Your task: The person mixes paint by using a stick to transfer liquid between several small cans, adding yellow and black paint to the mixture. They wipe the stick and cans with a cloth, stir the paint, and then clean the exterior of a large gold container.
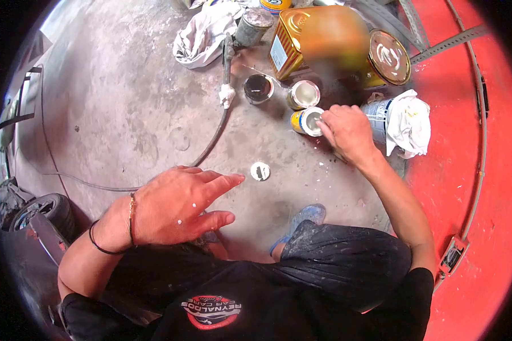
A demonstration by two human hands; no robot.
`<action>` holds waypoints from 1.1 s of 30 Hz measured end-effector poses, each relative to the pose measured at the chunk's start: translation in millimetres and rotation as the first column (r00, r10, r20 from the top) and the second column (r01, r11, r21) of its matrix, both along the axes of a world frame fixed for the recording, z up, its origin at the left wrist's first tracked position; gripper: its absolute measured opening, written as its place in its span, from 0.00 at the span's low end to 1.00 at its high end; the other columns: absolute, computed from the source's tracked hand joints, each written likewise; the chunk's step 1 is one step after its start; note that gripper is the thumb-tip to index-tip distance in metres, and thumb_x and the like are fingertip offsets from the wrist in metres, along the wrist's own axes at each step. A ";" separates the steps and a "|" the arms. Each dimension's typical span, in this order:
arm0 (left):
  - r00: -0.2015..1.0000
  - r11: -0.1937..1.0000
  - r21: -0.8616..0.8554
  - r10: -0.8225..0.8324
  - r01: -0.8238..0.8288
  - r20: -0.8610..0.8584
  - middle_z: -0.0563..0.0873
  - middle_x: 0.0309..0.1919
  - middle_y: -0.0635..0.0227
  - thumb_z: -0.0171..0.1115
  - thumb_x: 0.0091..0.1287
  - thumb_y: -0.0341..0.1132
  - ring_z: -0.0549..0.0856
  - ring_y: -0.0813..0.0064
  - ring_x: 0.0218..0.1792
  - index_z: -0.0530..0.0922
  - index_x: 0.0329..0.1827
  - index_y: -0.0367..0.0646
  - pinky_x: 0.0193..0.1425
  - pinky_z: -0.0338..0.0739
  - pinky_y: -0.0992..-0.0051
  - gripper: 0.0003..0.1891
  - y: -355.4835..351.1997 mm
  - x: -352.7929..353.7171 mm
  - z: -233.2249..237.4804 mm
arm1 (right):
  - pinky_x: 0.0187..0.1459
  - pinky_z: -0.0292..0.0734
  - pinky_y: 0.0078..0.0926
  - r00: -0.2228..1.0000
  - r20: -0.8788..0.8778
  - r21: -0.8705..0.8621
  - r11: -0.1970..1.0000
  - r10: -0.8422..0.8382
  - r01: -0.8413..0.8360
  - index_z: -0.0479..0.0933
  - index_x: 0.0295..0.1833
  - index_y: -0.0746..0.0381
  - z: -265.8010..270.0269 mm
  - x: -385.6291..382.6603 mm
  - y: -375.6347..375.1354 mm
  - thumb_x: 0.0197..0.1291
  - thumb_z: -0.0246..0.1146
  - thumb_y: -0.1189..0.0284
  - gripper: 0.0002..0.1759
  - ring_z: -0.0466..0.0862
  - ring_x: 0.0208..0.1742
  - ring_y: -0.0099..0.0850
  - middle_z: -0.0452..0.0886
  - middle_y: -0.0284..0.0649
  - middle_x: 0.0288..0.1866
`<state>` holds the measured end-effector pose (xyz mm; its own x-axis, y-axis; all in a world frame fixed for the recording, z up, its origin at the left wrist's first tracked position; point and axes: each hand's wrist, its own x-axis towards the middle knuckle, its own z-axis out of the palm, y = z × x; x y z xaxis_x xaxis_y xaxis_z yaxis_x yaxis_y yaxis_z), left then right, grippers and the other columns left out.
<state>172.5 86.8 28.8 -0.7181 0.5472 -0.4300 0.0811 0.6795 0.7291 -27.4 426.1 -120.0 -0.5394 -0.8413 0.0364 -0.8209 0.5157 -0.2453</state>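
My left hand (179, 204) is held over the floor with its fingers stretched and the thumb apart, and nothing is in it. Just beyond its fingertips a small round lid (260, 171), white with a dark patch, lies on the concrete. My right hand (348, 133) is closed, fingers curled, beside a small yellow can (297, 121) with a white rim and pale contents. Its thumb side meets the can's rim; whatever the fingers hold is hidden. Behind that can stand an open can of pale liquid (305, 94) and a dark-topped can (259, 88).
A hose (213, 145) with a taped fitting curves across the floor. White cloth (205, 37) lies at the back. A large gold tin (284, 45), a tilted round tin (389, 57) and a cloth-covered bucket (378, 116) stand at the back right. Red flooring (449, 170) borders the right.
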 end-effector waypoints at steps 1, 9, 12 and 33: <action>1.000 1.000 -0.011 0.005 -0.005 -0.006 0.91 0.60 0.44 0.69 0.80 0.47 0.89 0.41 0.59 0.74 0.81 0.35 0.66 0.83 0.50 0.34 -0.5 0.1 -0.4 | 0.45 0.79 0.46 1.000 0.014 0.048 0.999 0.011 -0.012 0.86 0.42 0.57 -0.2 0.7 0.0 0.68 0.74 0.63 0.10 0.88 0.43 0.46 0.86 0.42 0.38; 0.999 0.999 -0.039 -0.034 0.034 -0.013 0.91 0.59 0.44 0.70 0.79 0.45 0.90 0.41 0.59 0.75 0.80 0.35 0.64 0.84 0.49 0.33 2.9 0.3 -4.9 | 0.43 0.81 0.46 0.992 0.119 -0.058 0.998 0.043 -0.036 0.87 0.46 0.62 -7.1 -5.7 9.6 0.71 0.73 0.63 0.12 0.87 0.39 0.49 0.87 0.46 0.36; 0.999 0.999 -0.036 -0.036 0.036 -0.012 0.91 0.59 0.44 0.70 0.79 0.46 0.90 0.42 0.59 0.75 0.80 0.35 0.64 0.84 0.49 0.33 5.1 5.0 -4.7 | 0.42 0.82 0.40 0.920 0.377 -0.098 0.983 -0.107 0.154 0.88 0.48 0.64 -4.7 -2.1 12.8 0.73 0.73 0.64 0.12 0.87 0.37 0.44 0.88 0.47 0.38; 0.997 0.997 -0.013 -0.073 0.073 0.018 0.91 0.58 0.44 0.69 0.79 0.45 0.90 0.40 0.57 0.75 0.80 0.34 0.65 0.84 0.48 0.33 30.7 -3.0 -24.2 | 0.47 0.83 0.21 0.414 0.813 -0.097 0.605 -0.410 0.790 0.87 0.55 0.66 16.6 -13.7 86.8 0.83 0.70 0.59 0.18 0.85 0.40 0.19 0.88 0.33 0.39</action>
